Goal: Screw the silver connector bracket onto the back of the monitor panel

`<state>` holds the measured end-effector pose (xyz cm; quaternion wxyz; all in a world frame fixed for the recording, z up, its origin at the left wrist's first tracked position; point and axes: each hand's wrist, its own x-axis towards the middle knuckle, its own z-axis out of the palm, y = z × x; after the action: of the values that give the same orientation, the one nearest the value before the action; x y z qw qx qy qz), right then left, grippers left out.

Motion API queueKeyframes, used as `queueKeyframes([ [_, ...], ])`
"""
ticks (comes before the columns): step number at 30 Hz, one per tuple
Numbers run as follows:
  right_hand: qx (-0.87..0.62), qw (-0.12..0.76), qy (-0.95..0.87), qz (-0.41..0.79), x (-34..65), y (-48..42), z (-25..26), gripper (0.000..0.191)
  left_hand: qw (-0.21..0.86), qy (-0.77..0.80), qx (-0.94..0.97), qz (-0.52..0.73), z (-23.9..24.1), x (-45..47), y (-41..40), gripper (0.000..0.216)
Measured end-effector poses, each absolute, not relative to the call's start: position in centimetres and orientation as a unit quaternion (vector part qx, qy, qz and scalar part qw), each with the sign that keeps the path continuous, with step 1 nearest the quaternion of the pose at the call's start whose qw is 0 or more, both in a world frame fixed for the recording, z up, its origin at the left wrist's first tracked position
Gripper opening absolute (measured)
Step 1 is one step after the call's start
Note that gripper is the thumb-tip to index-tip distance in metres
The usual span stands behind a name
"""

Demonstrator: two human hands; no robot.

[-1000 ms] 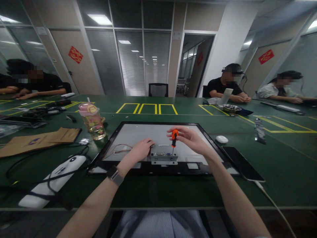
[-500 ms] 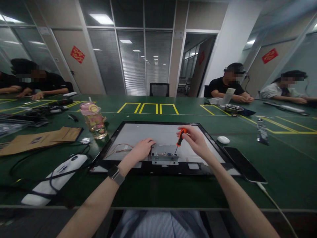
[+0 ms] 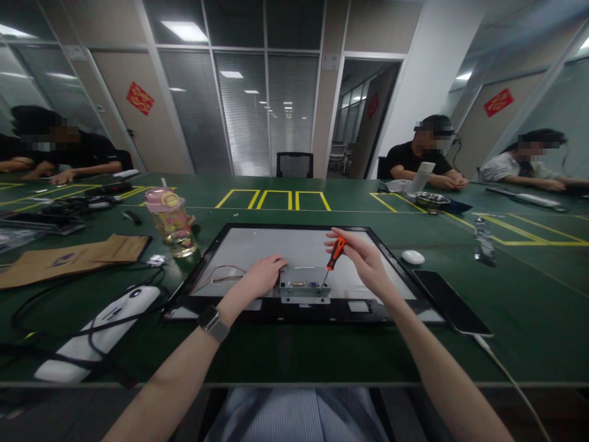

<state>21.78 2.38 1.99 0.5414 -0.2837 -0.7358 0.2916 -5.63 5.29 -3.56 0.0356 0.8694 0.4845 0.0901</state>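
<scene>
A display panel (image 3: 262, 242) with a black frame and pale grey back lies flat before me. On its near side sits a metal bracket (image 3: 306, 300) with connector ports facing me. My left hand (image 3: 265, 274), wearing a watch at the wrist, curls its fingers over the bracket's left end. In my right hand (image 3: 361, 255) is an orange and black screwdriver (image 3: 337, 252), tilted, its shaft pointing down to the right part of the bracket. The screw under its tip is too small to make out. Thin wires (image 3: 221, 274) lie on the panel left of my hand.
Left of the panel stand a pink-lidded bottle (image 3: 170, 221), a brown paper bag (image 3: 73, 258) and a white device (image 3: 101, 334) with black cables. To the right lie a white earbud case (image 3: 413, 257) and a phone (image 3: 451, 301) on a cable. Several people sit across the table.
The whole view has shifted slightly. My left hand stays on the bracket. The screwdriver keeps its place at the bracket, while the fingers of my right hand have shifted a little around its handle.
</scene>
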Motion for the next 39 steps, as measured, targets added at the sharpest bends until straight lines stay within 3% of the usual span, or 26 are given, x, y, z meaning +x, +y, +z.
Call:
queueKeyframes([
  [3, -0.296, 0.559, -0.717, 0.292, 21.65, 2.42, 1.87, 0.034, 0.034, 0.485, 0.869, 0.091, -3.65, -5.63, 5.34, 0.044],
  [8, -0.328, 0.573, -0.734, 0.163, 21.75, 2.15, 2.12, 0.022, 0.035, 0.489, 0.868, 0.081, -3.49, -5.42, 5.33, 0.046],
  [14, -0.266, 0.539, -0.747, 0.283, 21.93, 1.80, 2.16, 0.033, 0.031, 0.488, 0.869, 0.080, -3.53, -5.39, 5.33, 0.045],
  [20, -0.317, 0.572, -0.736, 0.175, 21.63, 2.07, 1.98, 0.024, 0.031, 0.488, 0.869, 0.082, -3.76, -5.50, 5.50, 0.046],
  [26, -0.274, 0.547, -0.734, 0.294, 21.48, 1.48, 2.29, 0.031, 0.037, 0.488, 0.868, 0.083, -3.56, -5.44, 5.34, 0.044],
  [33, -0.320, 0.570, -0.721, 0.230, 21.51, 2.17, 1.61, 0.024, 0.035, 0.498, 0.863, 0.075, -3.17, -5.27, 5.07, 0.045],
  [39, -0.283, 0.556, -0.720, 0.303, 21.42, 1.79, 1.82, 0.028, 0.025, 0.489, 0.869, 0.074, -3.48, -5.36, 5.19, 0.044],
])
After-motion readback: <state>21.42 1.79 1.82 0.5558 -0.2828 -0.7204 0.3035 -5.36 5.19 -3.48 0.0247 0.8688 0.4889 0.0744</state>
